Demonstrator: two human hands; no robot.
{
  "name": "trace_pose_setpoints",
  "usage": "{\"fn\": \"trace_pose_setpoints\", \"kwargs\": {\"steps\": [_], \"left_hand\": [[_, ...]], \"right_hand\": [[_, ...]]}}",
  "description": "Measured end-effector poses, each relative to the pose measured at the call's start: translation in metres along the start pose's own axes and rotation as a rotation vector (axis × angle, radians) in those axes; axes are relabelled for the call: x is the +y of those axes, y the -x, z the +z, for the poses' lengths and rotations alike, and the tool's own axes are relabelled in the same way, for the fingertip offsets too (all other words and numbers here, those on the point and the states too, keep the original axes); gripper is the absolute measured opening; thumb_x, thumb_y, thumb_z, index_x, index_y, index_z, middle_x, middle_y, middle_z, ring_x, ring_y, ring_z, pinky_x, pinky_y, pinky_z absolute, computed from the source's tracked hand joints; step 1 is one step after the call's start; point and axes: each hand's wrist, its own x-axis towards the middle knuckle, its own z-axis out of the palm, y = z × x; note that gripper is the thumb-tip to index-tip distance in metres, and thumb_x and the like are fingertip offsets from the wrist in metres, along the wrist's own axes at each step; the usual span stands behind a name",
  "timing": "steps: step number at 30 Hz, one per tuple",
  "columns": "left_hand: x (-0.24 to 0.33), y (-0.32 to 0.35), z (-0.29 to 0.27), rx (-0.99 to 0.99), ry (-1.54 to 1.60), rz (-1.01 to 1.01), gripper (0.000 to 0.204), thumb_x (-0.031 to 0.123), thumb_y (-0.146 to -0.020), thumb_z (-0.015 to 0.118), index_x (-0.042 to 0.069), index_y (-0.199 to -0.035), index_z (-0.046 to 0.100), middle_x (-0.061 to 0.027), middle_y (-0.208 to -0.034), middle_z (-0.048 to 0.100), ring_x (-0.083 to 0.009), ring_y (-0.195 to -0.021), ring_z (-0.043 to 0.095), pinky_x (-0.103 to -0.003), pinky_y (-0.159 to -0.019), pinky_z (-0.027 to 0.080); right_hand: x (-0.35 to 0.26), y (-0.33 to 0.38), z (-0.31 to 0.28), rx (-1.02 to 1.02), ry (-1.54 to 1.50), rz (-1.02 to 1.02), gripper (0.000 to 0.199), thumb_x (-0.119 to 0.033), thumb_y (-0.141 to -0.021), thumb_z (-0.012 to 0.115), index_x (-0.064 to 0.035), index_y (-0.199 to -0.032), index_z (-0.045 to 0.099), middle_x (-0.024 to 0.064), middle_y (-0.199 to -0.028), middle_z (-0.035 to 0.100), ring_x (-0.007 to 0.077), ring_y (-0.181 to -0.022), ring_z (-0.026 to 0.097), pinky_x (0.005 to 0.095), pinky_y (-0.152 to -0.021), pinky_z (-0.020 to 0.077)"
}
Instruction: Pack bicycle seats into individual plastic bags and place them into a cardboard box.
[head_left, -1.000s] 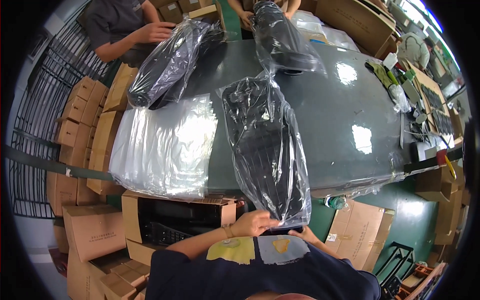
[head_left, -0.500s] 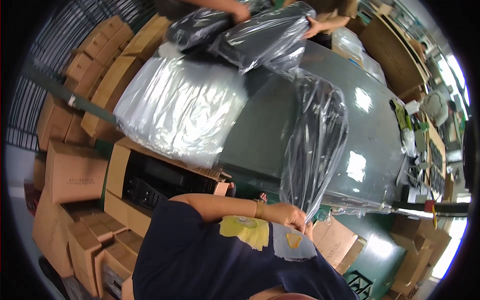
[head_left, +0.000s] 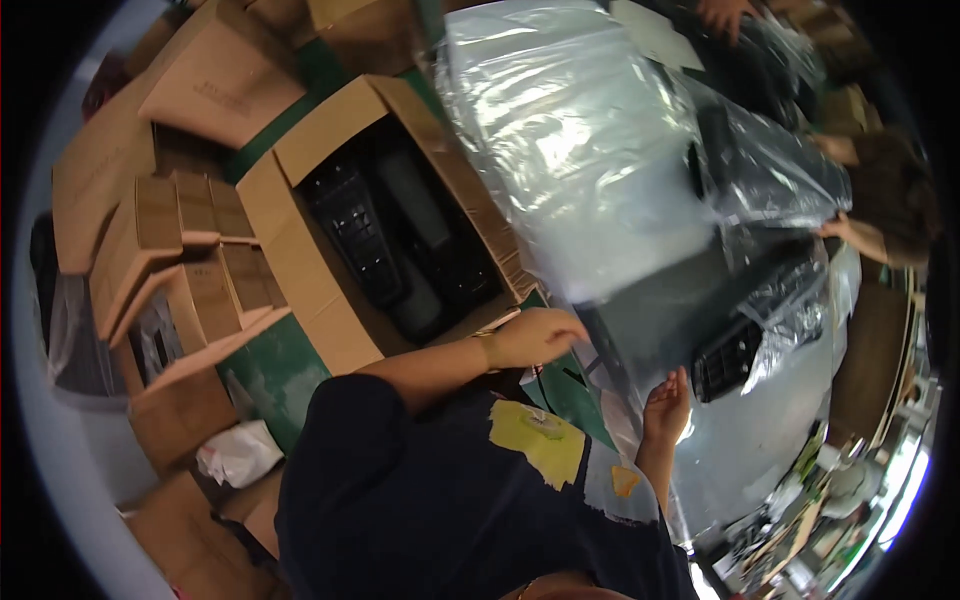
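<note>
My left hand (head_left: 545, 337), with a band at its wrist, is held beside the table's near edge, close to the open cardboard box (head_left: 335, 285). Its fingers point right and hold nothing. My right hand (head_left: 668, 405) is raised over the near side of the grey table (head_left: 720, 480), fingers apart and nothing in them. Just beyond it lies a black molded part (head_left: 725, 360) with a ribbed grid end, partly inside a clear plastic bag (head_left: 785, 325). Black molded parts (head_left: 365, 235) fill much of the box. A stack of clear plastic bags (head_left: 560, 130) covers the table's left portion.
Across the table a co-worker's hands (head_left: 840, 228) hold a bagged black part (head_left: 765, 165). Another person's hand (head_left: 730, 15) rests on dark bagged goods farther back. Several cartons (head_left: 215, 90) pile up at left, near a white plastic bag (head_left: 240, 452).
My view has turned left toward the box. My hands, earlier together at the edge of a bagged part, are now apart and off it. That part lies on the table, its grid end bare.
</note>
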Motion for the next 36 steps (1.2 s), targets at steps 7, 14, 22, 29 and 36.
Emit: {"fn": "trace_pose_setpoints", "kwargs": {"steps": [7, 14, 22, 29, 36], "left_hand": [[-0.253, 0.105, -0.072, 1.002, 0.507, -1.063, 0.031, 0.018, -0.079, 0.059, 0.005, -0.107, 0.058, -0.0066, -0.076, 0.062, -0.0180, -0.065, 0.059, -0.029, -0.062, 0.049], [-0.396, 0.177, -0.097, 1.550, 1.155, -1.437, 0.039, 0.028, -0.087, 0.050, 0.011, -0.123, 0.048, -0.0129, -0.119, 0.049, -0.0261, -0.097, 0.054, -0.045, -0.084, 0.045], [-0.435, 0.190, -0.092, 1.823, 1.459, -1.004, 0.056, 0.000, -0.079, 0.054, 0.018, -0.127, 0.036, -0.0164, -0.102, 0.053, -0.0305, -0.075, 0.057, -0.049, -0.072, 0.054], [-0.299, 0.180, -0.132, 1.251, 1.804, -0.272, 0.033, 0.000, -0.082, 0.056, 0.011, -0.112, 0.047, -0.0156, -0.100, 0.062, -0.0360, -0.089, 0.063, -0.042, -0.071, 0.057], [-0.165, 0.138, -0.079, 1.236, 1.826, -0.317, 0.040, 0.003, -0.086, 0.052, 0.014, -0.122, 0.037, -0.0145, -0.110, 0.057, -0.0344, -0.093, 0.061, -0.042, -0.073, 0.057]], "right_hand": [[0.066, -0.011, 0.092, -0.175, 1.045, 0.032, 0.022, -0.008, -0.087, 0.055, -0.0003, -0.108, 0.055, 0.0108, -0.081, 0.063, 0.0160, -0.064, 0.061, 0.0285, -0.057, 0.0518], [0.049, -0.022, 0.077, -0.146, 1.267, -0.073, 0.007, -0.001, -0.082, 0.045, -0.0004, -0.087, 0.050, 0.0101, -0.060, 0.056, 0.0188, -0.044, 0.057, 0.0319, -0.043, 0.0528], [0.051, -0.020, 0.102, -0.143, 1.222, 0.024, 0.004, -0.003, -0.081, 0.043, -0.0012, -0.082, 0.046, 0.0087, -0.052, 0.050, 0.0203, -0.038, 0.054, 0.0358, -0.037, 0.0525], [0.109, 0.026, 0.140, -0.643, 1.590, 0.197, 0.005, -0.004, -0.081, 0.059, 0.0007, -0.082, 0.062, 0.0095, -0.077, 0.064, 0.0168, -0.068, 0.063, 0.0284, -0.066, 0.0513], [0.298, -0.007, 0.268, -0.812, 1.145, 0.783, 0.083, -0.006, -0.077, 0.068, -0.0076, -0.143, 0.018, 0.0126, -0.132, 0.044, 0.0214, -0.118, 0.046, 0.0333, -0.097, 0.0394]]}}
